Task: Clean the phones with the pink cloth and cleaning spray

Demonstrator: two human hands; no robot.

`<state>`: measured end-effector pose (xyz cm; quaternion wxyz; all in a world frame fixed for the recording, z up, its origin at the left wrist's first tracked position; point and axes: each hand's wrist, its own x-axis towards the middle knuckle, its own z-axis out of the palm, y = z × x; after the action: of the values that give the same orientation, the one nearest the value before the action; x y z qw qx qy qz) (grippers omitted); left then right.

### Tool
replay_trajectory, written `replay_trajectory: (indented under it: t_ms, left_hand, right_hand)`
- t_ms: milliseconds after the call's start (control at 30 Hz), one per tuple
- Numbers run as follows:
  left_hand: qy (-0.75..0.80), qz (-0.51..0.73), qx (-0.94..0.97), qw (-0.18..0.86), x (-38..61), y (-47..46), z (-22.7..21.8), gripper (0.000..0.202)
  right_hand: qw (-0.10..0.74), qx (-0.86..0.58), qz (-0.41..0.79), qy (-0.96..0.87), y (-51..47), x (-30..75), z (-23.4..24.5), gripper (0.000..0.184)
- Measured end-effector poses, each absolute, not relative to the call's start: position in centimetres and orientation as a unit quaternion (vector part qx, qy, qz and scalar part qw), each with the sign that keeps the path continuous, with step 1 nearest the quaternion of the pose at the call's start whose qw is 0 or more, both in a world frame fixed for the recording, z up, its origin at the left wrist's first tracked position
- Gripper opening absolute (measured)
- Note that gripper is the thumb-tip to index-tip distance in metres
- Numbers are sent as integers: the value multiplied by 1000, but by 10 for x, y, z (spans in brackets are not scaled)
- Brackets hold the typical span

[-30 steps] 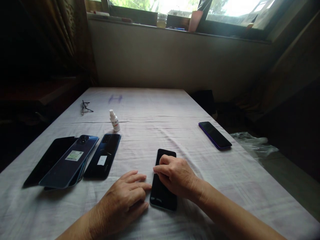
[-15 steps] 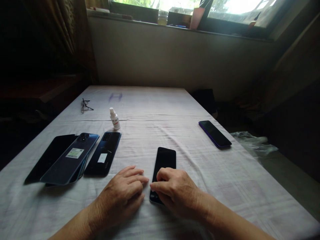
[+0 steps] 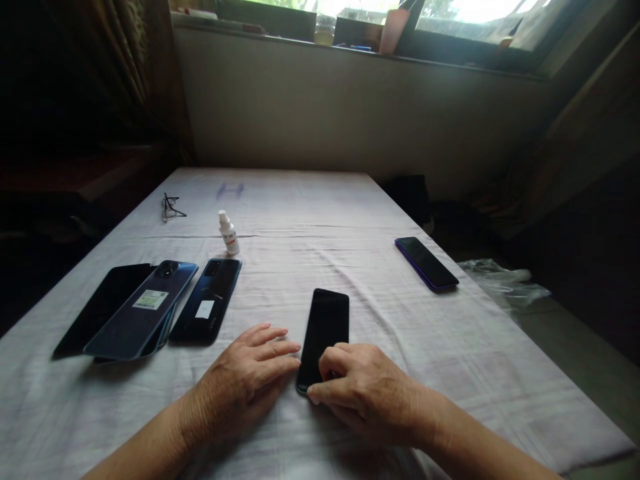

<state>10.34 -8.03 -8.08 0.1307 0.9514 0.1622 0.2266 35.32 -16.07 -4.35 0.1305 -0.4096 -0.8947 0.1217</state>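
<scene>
A black smartphone [image 3: 324,327] lies screen up on the white cloth before me, its lower right part covered by my right hand. My right hand [image 3: 365,390] is closed over that end, the fingers curled and pressed together near the bottom edge. What they pinch, if anything, is hidden. On the phone's left side, my left hand [image 3: 245,377] rests with its fingers stretched out, the tips close to or touching the long edge.
To the left lie a dark phone with a white label [image 3: 213,300] and a stack of phones topped by a blue one [image 3: 145,310]. Behind them stand a small white bottle [image 3: 229,233] and eyeglasses [image 3: 171,208]. A purple-edged phone [image 3: 427,263] lies near the table's right edge.
My right hand has slid down the phone toward its bottom edge, leaving more of the screen visible. The left fingers have straightened a little. The whole view has shifted slightly.
</scene>
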Motion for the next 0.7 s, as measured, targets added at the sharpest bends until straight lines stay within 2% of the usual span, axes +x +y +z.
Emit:
replay_trajectory:
  t_ms: [700]
  left_hand:
    - [149, 207, 954, 157, 105, -79, -75, 50]
  right_hand:
    - [198, -461, 131, -855, -176, 387, -46, 28]
